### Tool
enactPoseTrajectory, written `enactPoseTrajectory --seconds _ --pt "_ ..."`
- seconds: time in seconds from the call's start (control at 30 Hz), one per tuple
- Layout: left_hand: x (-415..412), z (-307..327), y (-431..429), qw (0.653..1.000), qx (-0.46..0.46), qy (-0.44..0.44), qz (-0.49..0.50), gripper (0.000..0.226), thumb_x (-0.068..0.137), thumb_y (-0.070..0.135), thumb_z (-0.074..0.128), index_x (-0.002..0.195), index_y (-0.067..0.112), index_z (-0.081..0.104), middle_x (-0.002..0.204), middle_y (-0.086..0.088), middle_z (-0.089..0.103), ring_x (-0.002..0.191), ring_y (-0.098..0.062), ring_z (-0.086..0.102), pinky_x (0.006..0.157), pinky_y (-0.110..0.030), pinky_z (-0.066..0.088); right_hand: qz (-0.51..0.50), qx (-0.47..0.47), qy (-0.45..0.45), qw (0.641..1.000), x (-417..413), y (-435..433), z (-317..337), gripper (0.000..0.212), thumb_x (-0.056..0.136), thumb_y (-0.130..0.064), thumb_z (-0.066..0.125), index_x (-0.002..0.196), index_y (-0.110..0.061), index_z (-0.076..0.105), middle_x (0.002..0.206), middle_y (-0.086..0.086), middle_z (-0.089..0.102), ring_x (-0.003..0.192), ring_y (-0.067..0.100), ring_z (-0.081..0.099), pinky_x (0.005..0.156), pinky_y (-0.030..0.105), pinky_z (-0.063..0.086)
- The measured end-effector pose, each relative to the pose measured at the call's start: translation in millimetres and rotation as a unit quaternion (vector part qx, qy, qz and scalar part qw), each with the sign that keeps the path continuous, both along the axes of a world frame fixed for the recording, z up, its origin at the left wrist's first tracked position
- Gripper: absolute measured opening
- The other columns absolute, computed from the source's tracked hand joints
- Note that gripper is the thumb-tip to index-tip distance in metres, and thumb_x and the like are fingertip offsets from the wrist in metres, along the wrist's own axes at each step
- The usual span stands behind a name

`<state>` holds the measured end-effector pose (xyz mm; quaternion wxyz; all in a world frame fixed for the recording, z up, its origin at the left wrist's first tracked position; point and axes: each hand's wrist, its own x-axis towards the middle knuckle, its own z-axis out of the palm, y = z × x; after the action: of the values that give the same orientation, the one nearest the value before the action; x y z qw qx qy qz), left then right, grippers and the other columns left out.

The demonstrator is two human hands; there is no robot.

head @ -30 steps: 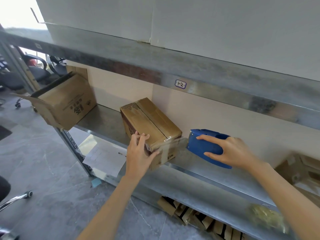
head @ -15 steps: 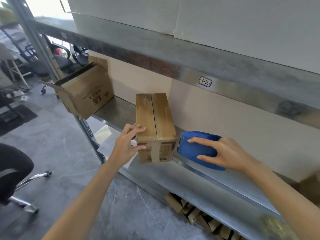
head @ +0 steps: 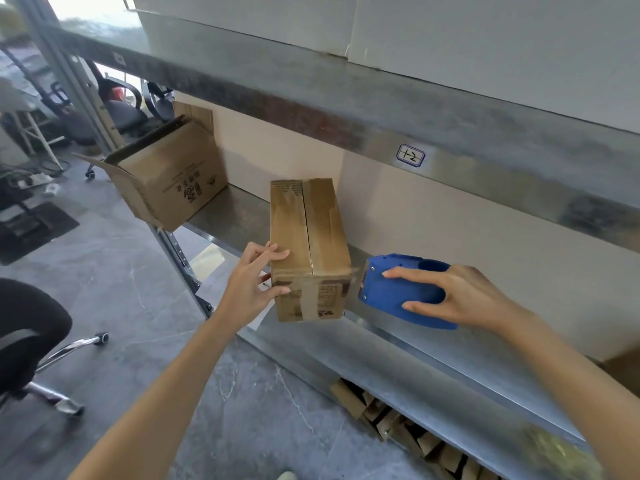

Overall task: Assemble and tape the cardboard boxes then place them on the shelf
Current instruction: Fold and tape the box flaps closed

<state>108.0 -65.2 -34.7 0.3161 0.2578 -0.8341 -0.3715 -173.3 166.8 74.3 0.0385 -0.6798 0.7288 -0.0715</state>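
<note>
A small closed cardboard box (head: 308, 237) stands on the metal shelf (head: 415, 355), its top seam and near end covered with clear tape. My left hand (head: 251, 287) grips its near left corner, fingers on top and thumb on the front face. My right hand (head: 460, 296) holds a blue tape dispenser (head: 398, 289) just right of the box. A strip of clear tape runs from the dispenser to the box's right front edge.
A larger open box (head: 169, 174) sits tilted on the shelf's left end, flap hanging out. A sheet of paper (head: 263, 306) lies under the small box. Cardboard pieces (head: 398, 417) fill the space below. Office chairs (head: 31, 348) stand on the grey floor at left.
The small box has been turned from a slant to point straight back on the shelf. My right hand with the dispenser stayed close at its right front corner.
</note>
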Motion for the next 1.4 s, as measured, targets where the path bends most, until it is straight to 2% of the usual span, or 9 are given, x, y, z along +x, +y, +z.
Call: enactPoseTrajectory --seconds 0.13,0.2,0.27,0.43,0.6,0.77,0.9,1.07,1.4 --pt "-1 1 1 1.0 -0.004 0.0 0.0 0.061 0.074 0.012 0.084 0.128 0.026 0.059 0.118 0.031 0.037 0.131 0.016 0.034 0.092 -0.003 0.043 -0.005 0.01 -0.001 1.0 -2 -1 6 0.059 0.085 -0.048 0.066 0.13 -0.069 0.036 0.044 -0.002 0.024 0.04 0.012 0.026 0.049 0.015 0.026" --pt "-2 0 1 1.0 -0.003 0.001 0.001 0.061 0.075 0.01 0.083 0.128 0.026 0.058 0.117 0.034 0.036 0.13 0.016 0.034 0.092 -0.003 0.043 -0.009 0.015 -0.002 1.0 -2 0 7 0.058 0.085 -0.048 0.067 0.13 -0.069 0.038 0.046 -0.002 0.031 0.043 0.013 0.031 0.05 0.013 0.025" --pt "-1 -1 1 1.0 -0.009 0.004 0.001 0.061 0.075 0.009 0.083 0.129 0.024 0.059 0.116 0.038 0.035 0.13 0.012 0.035 0.093 -0.004 0.043 -0.012 0.015 -0.002 1.0 -2 -1 6 0.058 0.085 -0.048 0.067 0.129 -0.071 0.038 0.05 -0.007 0.039 0.047 0.011 0.037 0.051 0.011 0.022" --pt "-1 -1 2 1.0 -0.005 0.009 -0.008 0.059 0.075 0.01 0.083 0.128 0.025 0.059 0.115 0.039 0.034 0.133 0.0 0.038 0.095 -0.006 0.044 -0.044 0.021 0.014 0.999 -9 8 10 0.062 0.084 -0.049 0.067 0.124 -0.078 0.029 0.044 -0.007 0.029 0.042 0.011 0.031 0.051 0.012 0.026" --pt "-4 -3 0 1.0 0.015 0.006 -0.005 0.061 0.076 0.01 0.084 0.128 0.028 0.057 0.116 0.035 0.034 0.132 -0.006 0.04 0.093 -0.005 0.043 -0.056 0.013 0.038 0.998 -6 7 12 0.057 0.085 -0.047 0.067 0.133 -0.064 0.041 0.042 -0.01 0.025 0.041 0.005 0.029 0.053 0.022 0.031" --pt "-3 0 0 1.0 0.01 -0.008 -0.002 0.062 0.075 0.012 0.084 0.128 0.03 0.056 0.116 0.031 0.035 0.133 -0.004 0.039 0.097 -0.02 0.049 -0.064 0.01 0.055 0.996 0 -2 0 0.057 0.09 -0.051 0.059 0.138 -0.063 0.032 0.046 -0.008 0.03 0.046 0.01 0.033 0.057 0.028 0.044" --pt "-3 0 1 1.0 0.001 0.002 -0.003 0.063 0.076 0.011 0.084 0.13 0.027 0.056 0.135 0.025 0.033 0.129 0.002 0.039 0.093 -0.016 0.051 -0.067 0.011 0.09 0.994 9 -14 -8 0.059 0.092 -0.056 0.051 0.139 -0.064 0.017 0.045 -0.007 0.029 0.048 0.016 0.038 0.055 0.03 0.047" --pt "-2 0 1 1.0 0.014 -0.001 -0.018 0.063 0.081 0.009 0.08 0.132 0.033 0.053 0.156 0.018 0.029 0.132 0.011 0.036 0.089 -0.007 0.046 -0.044 -0.011 0.086 0.995 32 -28 -9 0.062 0.076 -0.04 0.08 0.134 -0.041 0.057 0.045 -0.014 0.007 0.035 0.013 0.024 0.035 0.019 0.018" --pt "-8 -6 1 1.0 0.006 0.011 0.003 0.064 0.077 0.011 0.084 0.131 0.032 0.055 0.154 0.015 0.032 0.132 0.005 0.038 0.087 -0.012 0.051 -0.047 -0.076 0.127 0.988 35 -41 -38 0.058 0.078 -0.03 0.081 0.133 -0.029 0.062 0.037 0.002 0.042 0.03 0.018 0.04 0.036 0.021 0.019"
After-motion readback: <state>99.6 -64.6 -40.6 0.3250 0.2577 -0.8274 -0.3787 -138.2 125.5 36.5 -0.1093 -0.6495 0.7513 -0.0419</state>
